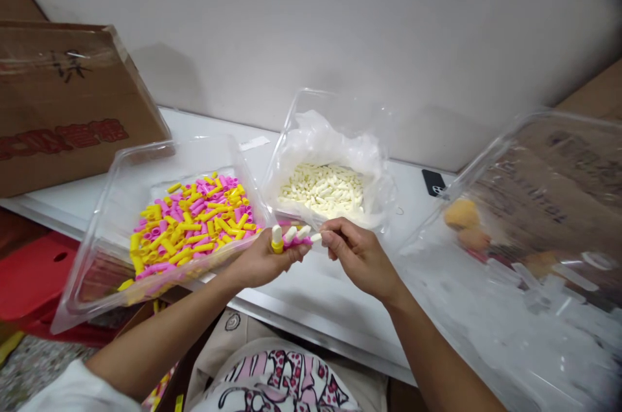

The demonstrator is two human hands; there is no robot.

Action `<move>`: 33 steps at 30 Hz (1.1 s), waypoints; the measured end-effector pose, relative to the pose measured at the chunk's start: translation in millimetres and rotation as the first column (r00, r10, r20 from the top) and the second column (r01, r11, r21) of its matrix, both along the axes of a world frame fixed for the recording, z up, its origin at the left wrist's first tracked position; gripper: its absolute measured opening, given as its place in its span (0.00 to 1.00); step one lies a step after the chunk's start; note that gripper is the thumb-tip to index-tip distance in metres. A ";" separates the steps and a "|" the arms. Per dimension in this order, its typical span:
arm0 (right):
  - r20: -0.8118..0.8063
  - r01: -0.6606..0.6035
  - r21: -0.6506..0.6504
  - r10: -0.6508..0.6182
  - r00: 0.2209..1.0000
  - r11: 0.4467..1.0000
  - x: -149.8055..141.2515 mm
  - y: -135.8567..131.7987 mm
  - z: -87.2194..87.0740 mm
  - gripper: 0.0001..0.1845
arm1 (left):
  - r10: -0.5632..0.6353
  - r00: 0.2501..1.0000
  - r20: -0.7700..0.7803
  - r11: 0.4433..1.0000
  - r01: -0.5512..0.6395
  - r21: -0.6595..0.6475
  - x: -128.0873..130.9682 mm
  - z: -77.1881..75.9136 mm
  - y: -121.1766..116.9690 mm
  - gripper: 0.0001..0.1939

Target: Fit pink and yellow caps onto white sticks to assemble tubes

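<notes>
In my left hand (257, 263) is a row of short plastic tubes (276, 246), pink ones and a yellow one, with white sticks standing out of their upper ends. My right hand (358, 258) pinches a small white stick (315, 238) between thumb and fingertips, its other end at the rightmost pink tube. Both hands are closed and meet in front of the bins. To the left, a clear plastic bin (109, 205) holds many loose pink and yellow tubes (194, 221). Behind my hands, a second clear bin (304, 98), lined with a plastic bag, holds a heap of cream-white sticks (325, 192).
A large clear bin (466, 169) at the right contains clear plastic pieces. Near it lies a black phone (432, 183) on the white table (291, 298). A cardboard box (72, 101) stands at the left, above a red stool (34, 269). A wall runs behind.
</notes>
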State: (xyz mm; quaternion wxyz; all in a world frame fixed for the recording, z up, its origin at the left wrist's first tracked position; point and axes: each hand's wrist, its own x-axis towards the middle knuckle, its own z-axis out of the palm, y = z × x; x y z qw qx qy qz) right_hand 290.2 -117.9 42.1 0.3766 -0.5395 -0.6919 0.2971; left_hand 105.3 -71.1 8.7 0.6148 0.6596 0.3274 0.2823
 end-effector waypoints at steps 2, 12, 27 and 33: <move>0.035 -0.025 -0.002 0.025 0.999 1.000 0.2 -3.0 1.0 0.12 | -0.048 0.998 -0.027 0.998 0.049 0.032 -0.4 3.1 -2.7 0.14; -0.146 0.334 -0.060 -0.339 0.929 0.941 -24.5 -36.3 -38.1 0.14 | -0.001 0.982 -0.189 0.649 0.145 0.747 10.2 -20.3 -19.2 0.09; 0.881 0.576 -0.218 -0.096 0.464 0.788 176.5 -56.4 -40.3 0.13 | -0.010 0.998 -0.066 0.987 -0.001 -0.159 29.0 -51.2 -22.6 0.17; 0.896 0.526 -0.318 0.067 0.440 0.789 178.2 -22.2 -74.8 0.14 | -0.059 0.998 -0.003 0.979 0.057 -0.197 30.4 -52.6 -29.6 0.20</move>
